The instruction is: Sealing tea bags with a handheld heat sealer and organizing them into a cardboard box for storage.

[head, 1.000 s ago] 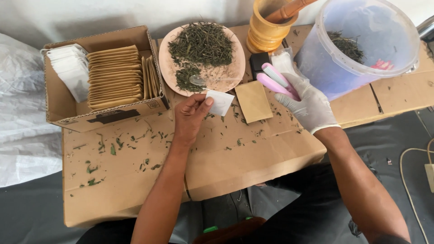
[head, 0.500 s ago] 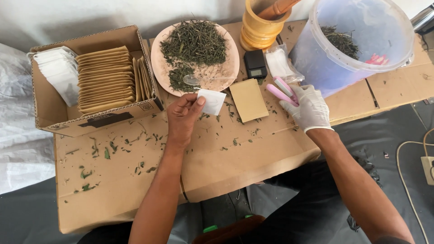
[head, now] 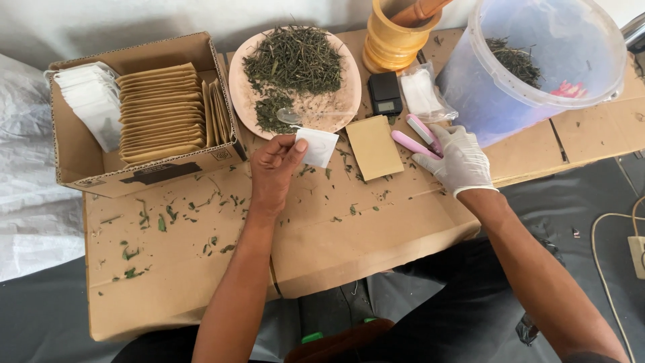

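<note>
My bare left hand (head: 272, 171) pinches a small white paper sachet (head: 318, 146) just below a round plate (head: 242, 87) of dried green herb. A clear spoon (head: 294, 116) lies on the plate's near edge. My right hand (head: 460, 160), in a white glove, grips the end of a pink hand tool (head: 414, 139) lying on the cardboard. A flat brown envelope (head: 374, 146) lies between the two hands. A small black scale (head: 385, 93) sits just beyond it.
A cardboard box (head: 80, 158) at left holds stacked brown envelopes and white sachets. At the back stand a wooden mortar (head: 393, 44) with a pestle, a clear bag of sachets (head: 420, 91) and a big translucent bucket (head: 537, 101) containing herb. Leaf bits litter the cardboard sheet (head: 349, 249).
My right hand has drawn the pink tool slightly nearer and to the right. My left hand keeps the white sachet by the plate's edge.
</note>
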